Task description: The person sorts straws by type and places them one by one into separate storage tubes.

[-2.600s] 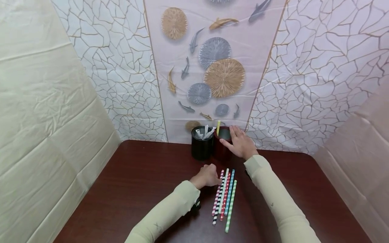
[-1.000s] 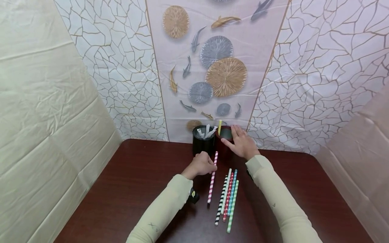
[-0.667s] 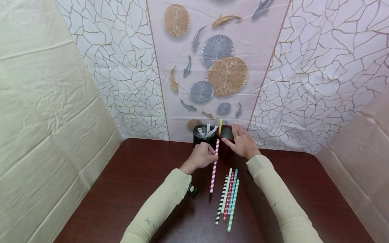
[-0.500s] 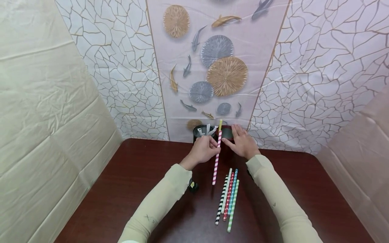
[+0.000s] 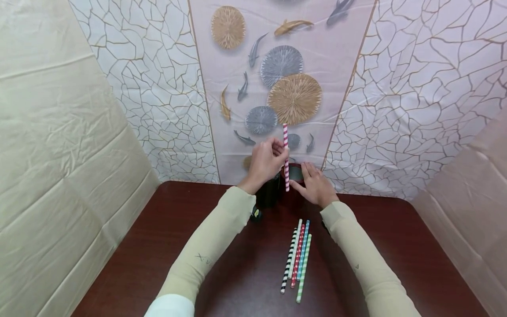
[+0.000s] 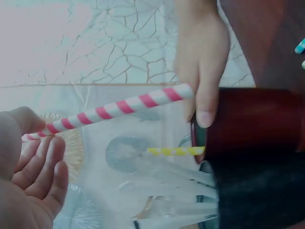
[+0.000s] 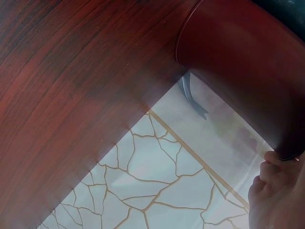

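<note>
Between thumb and fingers my left hand (image 5: 266, 162) pinches a pink-and-white striped paper straw (image 5: 287, 176). It stands nearly upright in the head view, its lower end in front of the dark red cup (image 5: 291, 196). In the left wrist view the straw (image 6: 114, 109) spans from the fingers toward the cup's mouth. My right hand (image 5: 315, 187) holds the cup at its rim, thumb on the near side and fingers on the far right. A yellow-patterned straw (image 6: 176, 150) sticks out of the cup. Beside it, a black cup (image 6: 262, 191) holds several white-wrapped sticks.
Several patterned straws lie side by side on the dark wooden table (image 5: 178, 246): black-striped (image 5: 288, 264), whitish, red-dotted, blue-dotted, and green-striped (image 5: 303, 268). A patterned cloth wall (image 5: 174, 132) rises behind the cups, with cream panels at both sides.
My left hand has picked the pink-striped straw from the row, carried it toward the cups and lifted it upright. The right hand has stayed on the dark red cup.
</note>
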The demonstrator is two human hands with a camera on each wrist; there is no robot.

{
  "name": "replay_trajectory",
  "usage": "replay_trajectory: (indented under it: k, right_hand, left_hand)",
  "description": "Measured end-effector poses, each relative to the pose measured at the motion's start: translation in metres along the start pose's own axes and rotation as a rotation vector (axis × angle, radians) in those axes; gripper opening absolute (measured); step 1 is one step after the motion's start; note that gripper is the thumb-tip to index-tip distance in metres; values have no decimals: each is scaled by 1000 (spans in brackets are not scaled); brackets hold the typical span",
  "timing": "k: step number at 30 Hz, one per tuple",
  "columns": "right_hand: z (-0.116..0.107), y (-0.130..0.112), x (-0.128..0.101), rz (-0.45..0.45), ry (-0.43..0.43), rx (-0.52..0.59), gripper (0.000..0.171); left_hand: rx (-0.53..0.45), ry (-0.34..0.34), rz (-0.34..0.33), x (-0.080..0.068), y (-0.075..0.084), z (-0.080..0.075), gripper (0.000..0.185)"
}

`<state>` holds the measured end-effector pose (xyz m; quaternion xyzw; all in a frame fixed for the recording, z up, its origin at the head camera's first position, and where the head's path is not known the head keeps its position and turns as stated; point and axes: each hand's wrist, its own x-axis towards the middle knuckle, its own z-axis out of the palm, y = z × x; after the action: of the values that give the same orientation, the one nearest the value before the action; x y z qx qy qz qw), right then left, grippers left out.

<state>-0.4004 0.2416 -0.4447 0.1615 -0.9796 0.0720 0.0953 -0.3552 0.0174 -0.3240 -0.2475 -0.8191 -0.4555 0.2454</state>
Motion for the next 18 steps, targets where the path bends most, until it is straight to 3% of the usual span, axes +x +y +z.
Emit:
replay_trajectory:
  k: [4,9,18]
  right_hand:
    - [0,1,1,-6,7,-3,95]
    - [0,1,1,-5,32,8,96]
    - [1,-1,0,-19,49,8,93]
  left_hand:
    - [-4,31,-7,13,3,2,14]
    - [53,23,13,22,1,12,12]
    - [102,22,3,20,-8,35,12]
